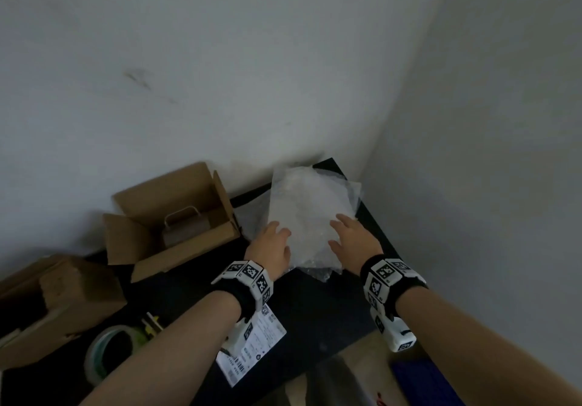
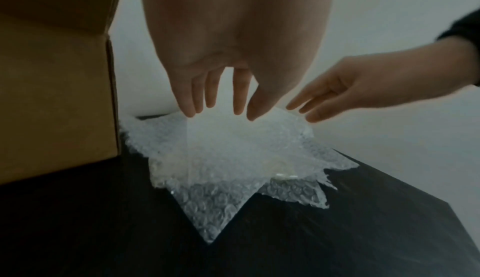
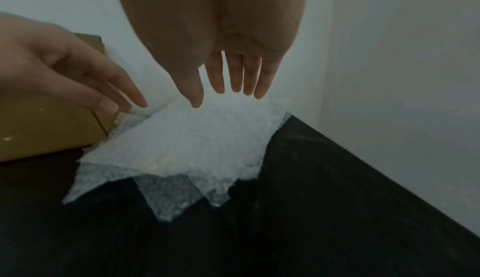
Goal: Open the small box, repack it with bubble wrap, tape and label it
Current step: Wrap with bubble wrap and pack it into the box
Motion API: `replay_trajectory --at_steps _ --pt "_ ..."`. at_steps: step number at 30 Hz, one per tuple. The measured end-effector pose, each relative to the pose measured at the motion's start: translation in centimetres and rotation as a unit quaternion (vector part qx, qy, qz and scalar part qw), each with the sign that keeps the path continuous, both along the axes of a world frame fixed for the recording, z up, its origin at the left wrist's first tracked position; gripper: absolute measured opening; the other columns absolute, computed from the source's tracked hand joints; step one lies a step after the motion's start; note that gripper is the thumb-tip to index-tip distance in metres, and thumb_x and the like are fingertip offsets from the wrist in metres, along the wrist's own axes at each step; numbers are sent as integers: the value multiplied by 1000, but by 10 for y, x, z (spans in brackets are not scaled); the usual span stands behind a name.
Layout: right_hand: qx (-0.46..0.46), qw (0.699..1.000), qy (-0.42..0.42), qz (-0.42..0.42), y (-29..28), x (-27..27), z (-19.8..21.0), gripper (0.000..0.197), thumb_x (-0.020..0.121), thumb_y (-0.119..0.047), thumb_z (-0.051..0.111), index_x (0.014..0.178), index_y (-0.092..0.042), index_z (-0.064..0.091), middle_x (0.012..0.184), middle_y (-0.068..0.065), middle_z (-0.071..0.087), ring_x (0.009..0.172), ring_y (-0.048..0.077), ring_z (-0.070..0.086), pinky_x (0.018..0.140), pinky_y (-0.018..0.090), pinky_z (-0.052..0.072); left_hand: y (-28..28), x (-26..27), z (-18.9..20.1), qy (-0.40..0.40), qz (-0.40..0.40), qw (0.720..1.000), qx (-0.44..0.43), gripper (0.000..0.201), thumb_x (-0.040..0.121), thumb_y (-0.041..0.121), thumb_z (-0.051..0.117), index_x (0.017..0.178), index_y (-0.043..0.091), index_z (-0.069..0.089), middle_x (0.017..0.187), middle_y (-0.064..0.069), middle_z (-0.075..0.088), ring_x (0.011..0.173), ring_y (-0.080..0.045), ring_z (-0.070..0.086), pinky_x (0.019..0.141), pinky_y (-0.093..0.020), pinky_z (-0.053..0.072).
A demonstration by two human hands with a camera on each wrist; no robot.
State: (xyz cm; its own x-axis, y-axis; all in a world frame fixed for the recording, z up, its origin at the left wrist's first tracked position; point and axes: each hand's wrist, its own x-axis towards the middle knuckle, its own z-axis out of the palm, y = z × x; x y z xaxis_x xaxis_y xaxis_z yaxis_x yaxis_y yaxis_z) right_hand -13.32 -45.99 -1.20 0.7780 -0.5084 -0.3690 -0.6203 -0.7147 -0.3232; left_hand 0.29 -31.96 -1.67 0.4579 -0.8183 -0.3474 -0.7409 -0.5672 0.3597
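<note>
Bubble wrap (image 1: 310,213) is stacked in loose sheets at the far corner of the dark tabletop (image 1: 315,308), just right of the opened small box (image 1: 176,216). Left hand (image 1: 271,249) and right hand (image 1: 354,238) are held over the near part of the stack, each grip spread, fingers straight, nothing pinched; contact cannot be told. Judgement: only the top sheet should be peeled, one edge pinched while the stack is pinned. Tape roll (image 1: 107,353) and label (image 1: 252,347) are left untouched.
</note>
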Motion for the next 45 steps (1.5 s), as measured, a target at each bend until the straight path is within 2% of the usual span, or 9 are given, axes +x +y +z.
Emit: replay_trajectory --at_steps 3,7,17,21,24,30,36,40,45 --pt "9 998 22 51 -14 -4 -17 62 97 -32 44 149 -16 15 158 6 2 143 22 15 112 36 24 -9 2 -17 25 51 998 25 33 95 18 44 127 10 50 143 -13 32 121 -31 45 98 -40 43" --pt "17 999 15 43 -27 -1 -37 65 96 -33 45 150 -17 12 158 7 -3 145 24 8 115 39 20 -17 8 -32 50 130 990 -12 21 92 13 49 108 1 57 126 -17 47 101 -31 54 86 -35 46" --pt "60 995 29 76 -47 0 -50 58 97 -30 44 148 -17 19 158 6 3 144 23 11 114 37 20 -41 21 -28 147 355 918 -102 52 93 15 54 139 9 32 121 -16 56 109 -33 55 89 -35 43" --pt "63 993 37 91 -51 -2 -49 54 97 -29 44 147 -19 25 158 4 7 144 22 15 115 38 21 -44 22 -27 133 334 926 -119 24 94 14 53 111 -1 60 102 -19 64 99 -34 60 82 -30 43" --pt "83 991 43 100 -53 -6 -41 50 96 -26 46 144 -19 33 158 3 12 142 21 21 115 36 24 -39 18 -20 171 344 908 -169 8 92 7 53 98 5 59 92 -15 61 92 -33 61 83 -39 51" --pt "144 989 -32 9 -54 -3 -15 52 95 -21 53 141 -9 33 152 9 26 135 25 34 111 31 26 -22 5 22 196 261 905 -273 26 93 -10 39 104 8 55 91 -1 62 82 -12 61 73 -15 50" --pt "308 910 -195 -195 -47 20 18 70 87 -14 65 144 -5 26 138 13 44 125 27 46 98 29 38 4 13 64 194 248 886 -340 23 94 -6 43 107 9 53 91 3 64 83 -1 61 68 -7 47" --pt "381 858 -261 -225 -40 36 39 41 84 -3 67 123 5 54 113 18 65 84 17 63 70 17 51 31 27 84 203 279 861 -374 30 94 -4 46 90 25 54 87 6 67 74 6 63 67 -10 48" --pt "462 830 -252 -187 -23 48 63 31 81 -2 69 111 6 62 99 16 67 78 20 67 70 28 59 78 49 94 219 330 843 -364 17 92 1 53 95 17 58 90 -3 66 78 -16 63 68 -21 53"
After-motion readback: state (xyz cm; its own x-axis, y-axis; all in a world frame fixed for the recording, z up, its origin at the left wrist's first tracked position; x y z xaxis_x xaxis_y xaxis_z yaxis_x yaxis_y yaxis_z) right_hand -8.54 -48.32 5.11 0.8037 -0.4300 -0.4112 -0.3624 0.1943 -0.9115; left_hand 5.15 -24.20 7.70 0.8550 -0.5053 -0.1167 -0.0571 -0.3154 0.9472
